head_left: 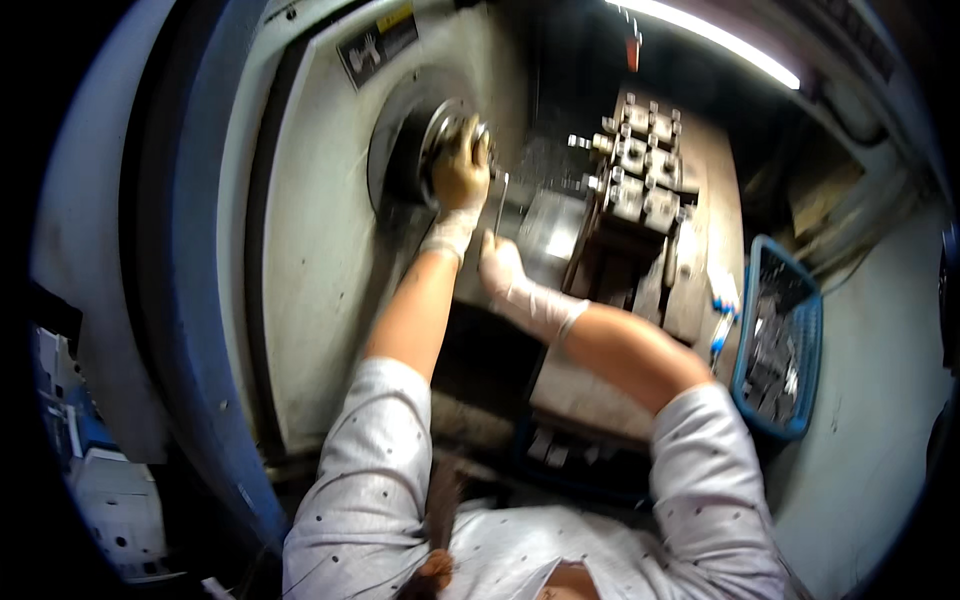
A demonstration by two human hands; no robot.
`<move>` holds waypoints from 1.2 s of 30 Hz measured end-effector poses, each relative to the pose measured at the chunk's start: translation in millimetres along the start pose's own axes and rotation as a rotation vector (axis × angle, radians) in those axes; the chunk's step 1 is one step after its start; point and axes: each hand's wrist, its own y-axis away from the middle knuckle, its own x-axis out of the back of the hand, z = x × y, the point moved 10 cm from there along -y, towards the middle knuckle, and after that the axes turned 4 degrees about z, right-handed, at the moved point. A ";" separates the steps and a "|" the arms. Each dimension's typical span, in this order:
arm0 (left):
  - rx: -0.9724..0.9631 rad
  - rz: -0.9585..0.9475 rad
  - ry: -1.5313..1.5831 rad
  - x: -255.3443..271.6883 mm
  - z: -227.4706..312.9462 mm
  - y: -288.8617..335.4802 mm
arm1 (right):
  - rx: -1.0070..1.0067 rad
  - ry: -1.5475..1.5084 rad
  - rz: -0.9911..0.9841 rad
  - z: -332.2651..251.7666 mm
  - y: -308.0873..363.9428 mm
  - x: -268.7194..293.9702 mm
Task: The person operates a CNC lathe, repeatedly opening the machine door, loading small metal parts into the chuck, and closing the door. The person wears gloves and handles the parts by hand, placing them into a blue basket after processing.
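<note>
A round metal chuck [410, 160] projects from the light machine wall on the left. Over its front ring lies my gloved left hand [462, 170], fingers curled against the metal; whether a small part sits under them is hidden. Lower and to the right, my gloved right hand [502, 268] is closed around a thin bent hex key [502, 205]. The key stands nearly upright out of the fist, and its short bent end is beside the chuck's front, close to my left hand. Blur hides whether that end touches the chuck.
Right of my hands, a block of tool holders [645, 165] stands on the machine slide, some tools pointing toward the chuck. A blue basket [815, 335] of small dark metal pieces is at the right. A blue-and-white brush-like item [722, 315] lies nearby. A lamp [715, 38] shines above.
</note>
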 end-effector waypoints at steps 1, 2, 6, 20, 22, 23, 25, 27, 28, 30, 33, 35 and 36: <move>0.014 -0.030 -0.027 4.3 -2.4 -12.3 | -0.139 -0.074 -0.175 -19.1 9.9 -9.3; 0.058 -0.106 -0.071 -7.1 -3.1 -11.1 | -0.213 -0.186 -0.159 -10.5 10.2 -15.9; 0.117 -0.232 -0.116 -27.0 -10.3 -15.7 | -0.305 -0.171 -0.274 0.8 3.8 -15.6; 0.080 0.016 0.008 0.1 2.3 -4.7 | -0.300 0.192 0.234 37.1 -43.7 10.1; 0.025 0.096 -0.024 10.5 3.3 1.6 | -0.202 0.150 0.314 29.2 -50.1 12.4; 0.029 0.116 -0.015 13.6 3.3 5.3 | -0.120 0.148 0.301 24.6 -55.9 18.4; 0.029 0.137 0.017 20.1 8.7 12.3 | -0.135 0.222 0.310 26.6 -50.7 23.0; 0.025 0.129 0.011 17.3 9.3 8.4 | -0.121 0.218 0.228 17.3 -43.2 20.1; 0.041 0.086 -0.007 14.5 2.6 11.3 | -0.203 0.243 0.092 19.3 -25.6 14.5; 0.072 -0.013 -0.009 -1.1 -5.3 13.4 | -0.099 0.052 0.167 0.4 12.4 19.8; 0.208 -0.266 -0.095 -31.9 -20.7 -12.9 | -0.273 -0.113 -0.120 -14.2 4.6 -9.0; 0.198 -0.330 -0.128 -41.0 -24.6 -27.1 | -0.548 -0.482 -0.218 -34.3 23.5 -17.7; 0.203 -0.351 -0.125 -43.2 -25.8 -27.0 | -0.570 -0.536 -0.273 -31.3 24.1 -21.7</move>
